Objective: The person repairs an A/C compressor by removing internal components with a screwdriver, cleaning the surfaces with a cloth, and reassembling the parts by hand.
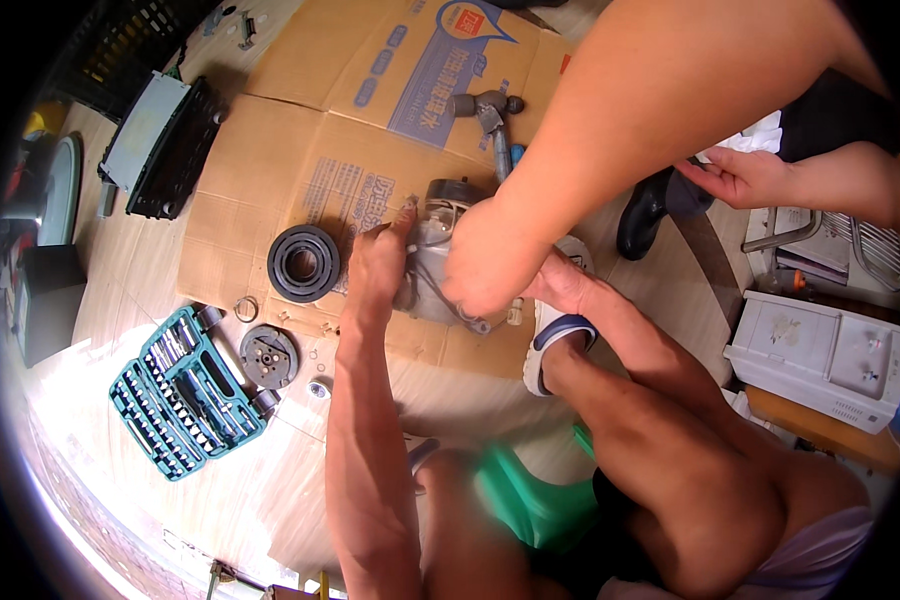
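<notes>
My left hand is closed on the left side of a grey metal compressor-like part with a dark cylindrical top, resting on a cardboard sheet. My right hand is at its right, its fingers hidden behind a co-worker's hand, which is closed over the part. Beside my left hand lies a black grooved pulley. Above the part lies a hammer. A round metal plate and a small ring lie below the pulley.
An open teal socket case lies lower left. A black-and-silver box stands upper left. The co-worker's other hand and black boot are at right, near a white appliance. A green stool is below me.
</notes>
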The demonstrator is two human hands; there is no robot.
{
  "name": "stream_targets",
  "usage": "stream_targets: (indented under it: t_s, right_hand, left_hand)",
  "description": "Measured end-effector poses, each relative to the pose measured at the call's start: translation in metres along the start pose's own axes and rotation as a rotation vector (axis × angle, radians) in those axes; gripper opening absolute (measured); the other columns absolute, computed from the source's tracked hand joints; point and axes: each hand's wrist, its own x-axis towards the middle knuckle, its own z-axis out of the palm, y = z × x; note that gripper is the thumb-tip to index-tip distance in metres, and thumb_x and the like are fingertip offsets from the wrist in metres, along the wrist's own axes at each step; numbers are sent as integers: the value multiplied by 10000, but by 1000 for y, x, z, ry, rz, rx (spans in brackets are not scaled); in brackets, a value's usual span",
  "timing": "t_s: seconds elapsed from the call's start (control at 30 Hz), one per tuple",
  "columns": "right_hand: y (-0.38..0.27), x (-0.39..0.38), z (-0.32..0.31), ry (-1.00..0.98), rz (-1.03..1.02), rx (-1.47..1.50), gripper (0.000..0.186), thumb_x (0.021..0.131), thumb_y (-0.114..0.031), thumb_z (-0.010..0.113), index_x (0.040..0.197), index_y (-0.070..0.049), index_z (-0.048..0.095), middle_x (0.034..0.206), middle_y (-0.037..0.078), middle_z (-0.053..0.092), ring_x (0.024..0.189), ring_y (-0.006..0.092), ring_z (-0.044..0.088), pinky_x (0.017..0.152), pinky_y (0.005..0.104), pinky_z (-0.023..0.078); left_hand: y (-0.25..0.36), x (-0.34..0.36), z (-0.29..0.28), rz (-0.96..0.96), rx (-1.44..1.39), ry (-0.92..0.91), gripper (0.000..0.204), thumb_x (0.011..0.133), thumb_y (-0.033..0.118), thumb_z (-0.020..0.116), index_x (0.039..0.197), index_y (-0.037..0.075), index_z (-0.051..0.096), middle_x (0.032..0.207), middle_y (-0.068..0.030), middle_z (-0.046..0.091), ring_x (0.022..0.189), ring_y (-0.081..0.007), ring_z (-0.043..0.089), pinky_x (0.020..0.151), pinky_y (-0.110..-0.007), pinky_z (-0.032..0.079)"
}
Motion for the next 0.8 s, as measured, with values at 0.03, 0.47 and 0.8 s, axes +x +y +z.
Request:
stream_targets:
  t_s: [0.03, 0.47, 0.8]
  right_hand:
    - [1, -3, -2, 17, -6, -10, 631, 983, -606, 624, 1309, -66, 628, 1204, 87, 687, 1076, 221, 659, 921, 459, 563]
    - [6, -19, -16, 111, -123, -87, 603, 996, -582, 617, 1293, -58, 636, 1188, 87, 692, 1055, 213, 659, 907, 441, 563]
    - [8, -22, -15, 104, -178, -115, 582, 1005, -564, 613, 1281, -51, 643, 1175, 88, 696, 1039, 206, 658, 895, 427, 562]
  left_hand:
    - [-1, 0, 0, 14, -5, 5, 597, 974, 478, 624, 1238, -52, 703, 1216, -247, 720, 1162, -323, 656, 1010, -386, 456]
    - [0, -46, -13, 42, 211, 178, 499, 1003, 450, 598, 1156, -5, 739, 994, -205, 760, 928, -304, 718, 863, -392, 526]
    - [-53, -76, -4, 262, 124, 323, 428, 1048, 350, 599, 1205, -31, 715, 1010, -222, 758, 938, -286, 720, 870, -391, 530]
